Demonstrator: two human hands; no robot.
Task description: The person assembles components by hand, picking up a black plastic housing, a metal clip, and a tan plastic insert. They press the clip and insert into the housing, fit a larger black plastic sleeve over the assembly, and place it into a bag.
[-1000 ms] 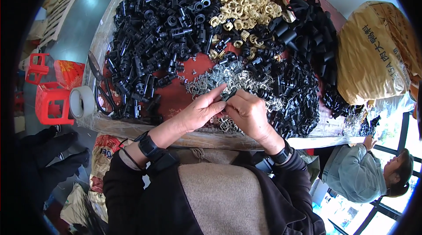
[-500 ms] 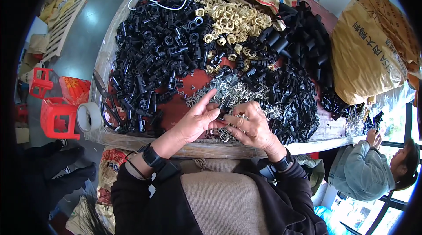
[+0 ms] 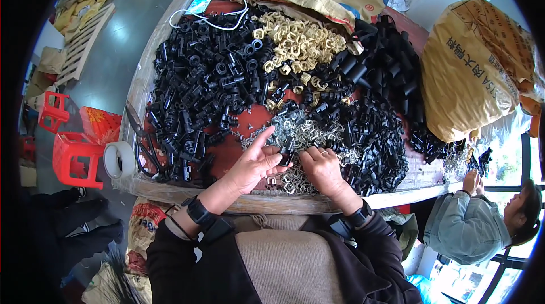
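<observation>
At six o'clock on the surface (image 3: 228, 159), the left hand (image 3: 250, 171) is pinching a black part (image 3: 286, 155), its completeness unclear; the right hand (image 3: 323, 172) is bunching over silvery clips (image 3: 311, 132), contents hidden; many loose black pieces (image 3: 196, 85) are lying at ten o'clock

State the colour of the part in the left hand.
The part is black, best seen in head view.
</observation>
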